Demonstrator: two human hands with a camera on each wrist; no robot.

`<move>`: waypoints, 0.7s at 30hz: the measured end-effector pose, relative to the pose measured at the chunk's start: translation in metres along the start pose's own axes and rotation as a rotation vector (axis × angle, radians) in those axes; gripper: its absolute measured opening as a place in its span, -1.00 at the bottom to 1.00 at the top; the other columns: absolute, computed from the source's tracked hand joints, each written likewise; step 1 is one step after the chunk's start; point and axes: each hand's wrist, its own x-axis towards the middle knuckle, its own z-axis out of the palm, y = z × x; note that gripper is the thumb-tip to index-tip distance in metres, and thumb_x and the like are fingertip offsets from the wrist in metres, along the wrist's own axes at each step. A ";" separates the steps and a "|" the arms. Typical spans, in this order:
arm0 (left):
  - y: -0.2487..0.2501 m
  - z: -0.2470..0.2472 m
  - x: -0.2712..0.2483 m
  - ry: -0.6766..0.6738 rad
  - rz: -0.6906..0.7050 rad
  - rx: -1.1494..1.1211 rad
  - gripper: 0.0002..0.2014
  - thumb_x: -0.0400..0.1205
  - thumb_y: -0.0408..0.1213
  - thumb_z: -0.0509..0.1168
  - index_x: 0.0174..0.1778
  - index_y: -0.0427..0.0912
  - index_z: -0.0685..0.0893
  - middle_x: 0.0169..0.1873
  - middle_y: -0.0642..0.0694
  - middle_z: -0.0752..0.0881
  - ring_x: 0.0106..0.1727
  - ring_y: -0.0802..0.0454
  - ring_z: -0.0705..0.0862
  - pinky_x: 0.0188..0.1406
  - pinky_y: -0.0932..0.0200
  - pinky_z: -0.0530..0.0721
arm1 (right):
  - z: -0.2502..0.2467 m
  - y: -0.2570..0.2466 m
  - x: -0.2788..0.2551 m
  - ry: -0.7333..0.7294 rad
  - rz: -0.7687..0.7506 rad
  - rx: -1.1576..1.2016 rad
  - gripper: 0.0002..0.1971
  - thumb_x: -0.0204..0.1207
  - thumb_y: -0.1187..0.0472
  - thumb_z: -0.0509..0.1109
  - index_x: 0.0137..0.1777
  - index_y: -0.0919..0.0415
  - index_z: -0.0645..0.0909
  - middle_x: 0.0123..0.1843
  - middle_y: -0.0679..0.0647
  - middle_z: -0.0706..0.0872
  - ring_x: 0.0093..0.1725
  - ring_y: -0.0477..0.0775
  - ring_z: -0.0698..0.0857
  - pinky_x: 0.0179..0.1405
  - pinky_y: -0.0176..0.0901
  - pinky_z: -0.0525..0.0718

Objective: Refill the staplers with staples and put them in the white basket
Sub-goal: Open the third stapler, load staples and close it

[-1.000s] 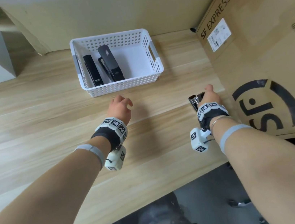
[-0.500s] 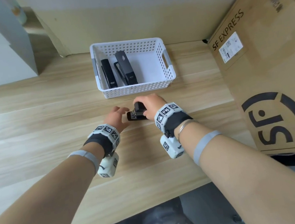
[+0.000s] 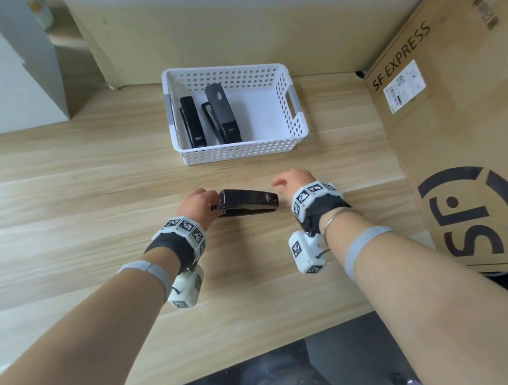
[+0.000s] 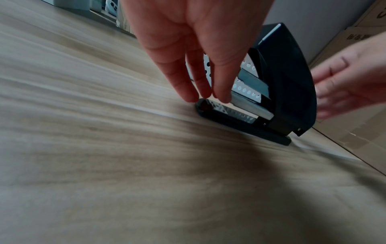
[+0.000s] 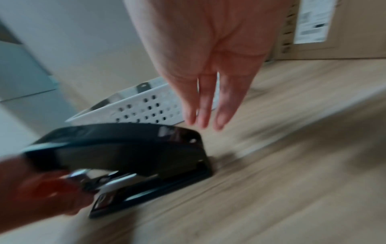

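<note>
Lying flat on the wooden table, a black stapler sits crosswise between the two hands, on the near side of the white basket. The left hand is at the stapler's left end; in the left wrist view its fingers point down, nearly straight, with the tips touching the metal front of the stapler, whose black top is raised off the base. Whether those tips pinch the metal rail or only rest on it cannot be told. The right hand hovers just beside the stapler's right end, apart from it, fingers straight and relaxed and holding nothing, as the blurred right wrist view also shows. Inside the basket, toward its left side, two more black staplers lie side by side. A large cardboard box stands at the table's right edge.
</note>
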 end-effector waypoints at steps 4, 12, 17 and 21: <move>0.000 0.001 0.000 0.034 0.040 -0.016 -0.80 0.51 -0.37 0.38 0.02 -0.32 0.66 0.05 -0.28 0.67 0.00 -0.23 0.69 -0.02 0.10 0.59 | 0.011 0.018 0.014 -0.067 0.136 0.172 -0.74 0.45 0.36 0.51 0.15 0.29 0.76 0.08 0.26 0.81 0.10 0.20 0.80 0.29 -0.04 0.68; -0.002 0.002 0.002 0.042 0.035 0.020 -0.81 0.49 -0.31 0.39 -0.03 -0.28 0.65 0.00 -0.26 0.69 -0.04 -0.22 0.69 -0.04 0.04 0.63 | 0.011 0.018 0.024 -0.033 0.102 0.159 -0.78 0.33 0.36 0.60 -0.01 0.34 0.78 -0.04 0.28 0.84 -0.02 0.23 0.83 0.16 0.00 0.75; -0.005 0.000 0.002 0.031 0.039 0.018 -0.79 0.49 -0.28 0.41 0.00 -0.25 0.65 0.03 -0.22 0.68 -0.04 -0.18 0.70 -0.01 0.04 0.65 | 0.006 0.009 0.022 -0.031 0.109 0.058 -0.78 0.37 0.37 0.57 0.01 0.40 0.77 0.03 0.33 0.82 0.02 0.17 0.80 0.17 -0.08 0.74; -0.008 -0.005 -0.001 0.019 0.046 0.037 -0.81 0.52 -0.31 0.36 0.02 -0.25 0.64 0.05 -0.22 0.66 -0.03 -0.18 0.69 0.00 0.05 0.63 | -0.004 -0.001 0.019 -0.134 0.095 -0.042 -0.73 0.49 0.38 0.46 0.19 0.30 0.72 0.06 0.18 0.79 -0.05 0.03 0.69 -0.24 -0.50 0.65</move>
